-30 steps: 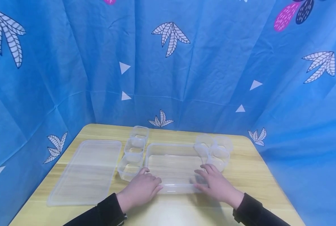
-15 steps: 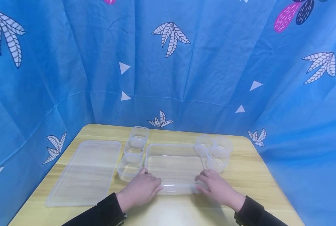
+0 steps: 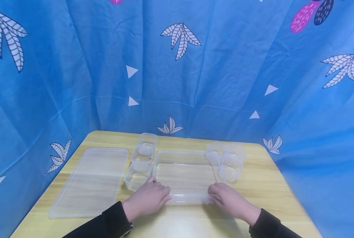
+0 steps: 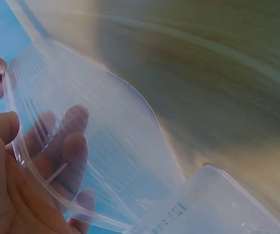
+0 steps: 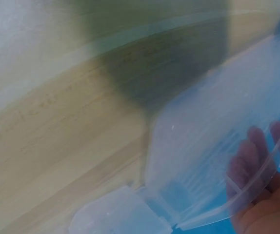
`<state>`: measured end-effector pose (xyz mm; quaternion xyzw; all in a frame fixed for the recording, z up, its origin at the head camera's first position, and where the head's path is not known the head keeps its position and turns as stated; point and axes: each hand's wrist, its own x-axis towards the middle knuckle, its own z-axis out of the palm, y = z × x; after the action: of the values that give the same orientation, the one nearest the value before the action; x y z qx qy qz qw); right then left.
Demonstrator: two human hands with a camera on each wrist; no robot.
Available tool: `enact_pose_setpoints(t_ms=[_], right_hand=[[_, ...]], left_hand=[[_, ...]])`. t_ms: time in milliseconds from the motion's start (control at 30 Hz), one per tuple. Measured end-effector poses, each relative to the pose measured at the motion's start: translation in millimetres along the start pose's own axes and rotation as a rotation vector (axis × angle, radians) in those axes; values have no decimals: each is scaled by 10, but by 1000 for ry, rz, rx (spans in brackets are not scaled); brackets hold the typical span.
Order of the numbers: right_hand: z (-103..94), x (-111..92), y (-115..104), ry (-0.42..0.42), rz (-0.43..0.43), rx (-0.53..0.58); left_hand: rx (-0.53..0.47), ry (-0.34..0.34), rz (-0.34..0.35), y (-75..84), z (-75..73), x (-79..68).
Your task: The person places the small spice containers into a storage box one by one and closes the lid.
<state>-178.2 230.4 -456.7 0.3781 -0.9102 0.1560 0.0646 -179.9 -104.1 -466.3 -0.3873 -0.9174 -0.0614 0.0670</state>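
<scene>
A large clear plastic box (image 3: pixel 184 199), rectangular and without a lid, sits on the table at the centre of the head view. My left hand (image 3: pixel 148 199) grips its near wall by the left corner. In the left wrist view the thumb is outside the rim (image 4: pixel 30 168) and the fingers show through the plastic on the inner side. My right hand (image 3: pixel 231 201) pinches the same wall near the right corner. The right wrist view also has that hand's fingers (image 5: pixel 250 156) behind the clear wall.
Three small clear rectangular containers (image 3: pixel 137 175) stand in a row left of the box. Several clear round cups (image 3: pixel 231 164) cluster at its right. A flat translucent lid (image 3: pixel 90 183) lies on the table's left side. A blue patterned curtain (image 3: pixel 177 82) hangs behind the table.
My right hand has drawn slightly back and to the right, and its fingers have closed onto the near wall of the box. The left hand has hardly moved.
</scene>
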Motion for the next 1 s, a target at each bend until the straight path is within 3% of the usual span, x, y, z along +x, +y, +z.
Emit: enact_pose_setpoints(t_ms=[433,833,1000], right_hand=[[65,-8,47,78,-112,3],[76,-21,52,84,-104,17],[82,-21,50,80,-101,24]], left_hand=[[-102,20,24,-64,-73,-6],[-42,183,19,-245,-232,-195],[-19,229,-21,-367,-271,-293]])
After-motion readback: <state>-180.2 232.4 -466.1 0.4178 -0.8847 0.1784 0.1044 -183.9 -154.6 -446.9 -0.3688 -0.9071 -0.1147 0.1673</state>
